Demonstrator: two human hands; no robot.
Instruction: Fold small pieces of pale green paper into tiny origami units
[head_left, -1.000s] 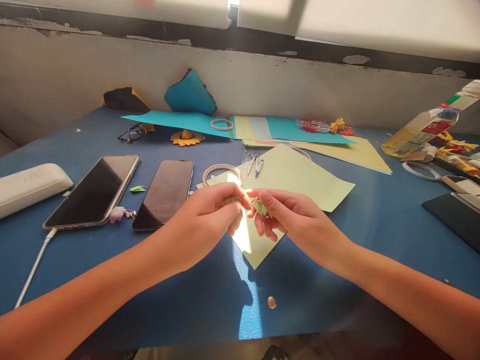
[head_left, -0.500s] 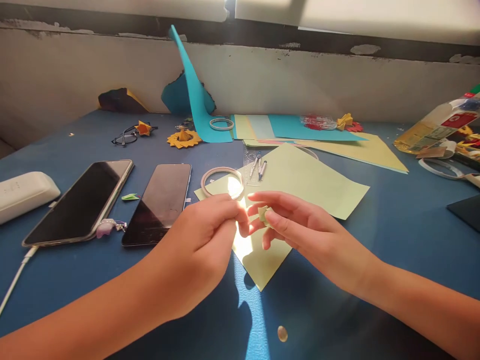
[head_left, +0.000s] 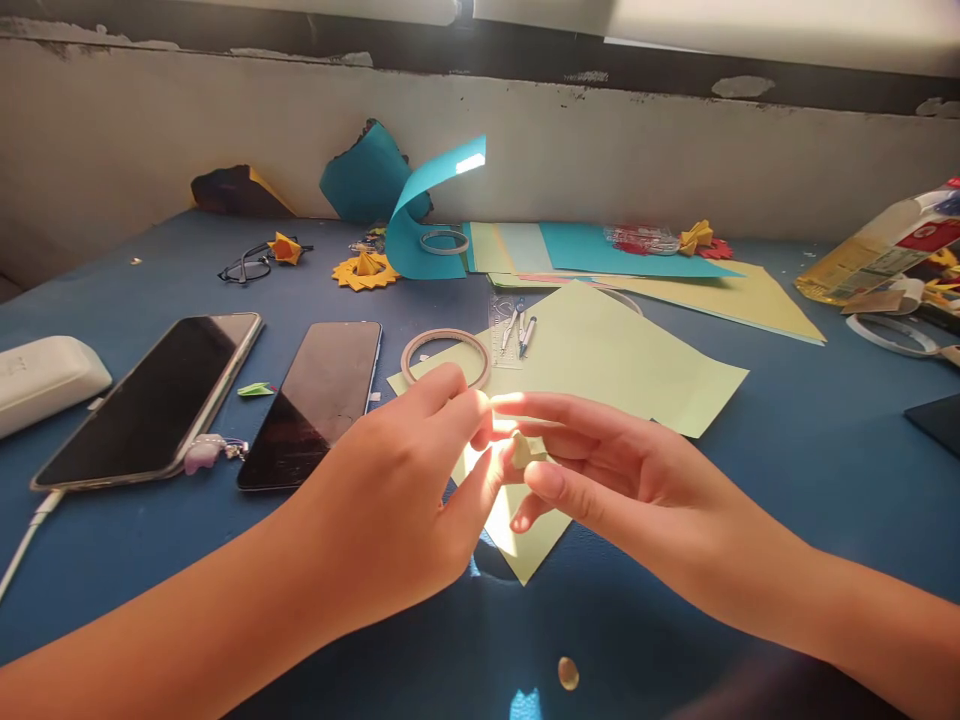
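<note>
A small folded piece of pale green paper (head_left: 522, 450) is between my two hands, above a large pale green sheet (head_left: 637, 355). My left hand (head_left: 442, 450) has its thumb and fingers closed at the left side of the piece, pinching it. My right hand (head_left: 600, 465) is curved around the other side, its thumb apart from the fingers, and the fingertips lie behind the piece. Sunlight falls across the fingertips and blurs their edges. A tape roll (head_left: 409, 358) stands just behind my left hand.
Two phones (head_left: 150, 400) and a white case (head_left: 52, 380) lie at left. Behind are a curled blue sheet (head_left: 405, 230), orange paper shapes (head_left: 365, 270), compasses (head_left: 513, 325) and stacked sheets (head_left: 772, 300). A bottle (head_left: 870, 250) leans at right; a small oval object (head_left: 568, 673) lies in front.
My left thumb and fingers have come onto the small folded piece, and my right thumb has moved off it. The tall blue sheet at the back has curled over to the right.
</note>
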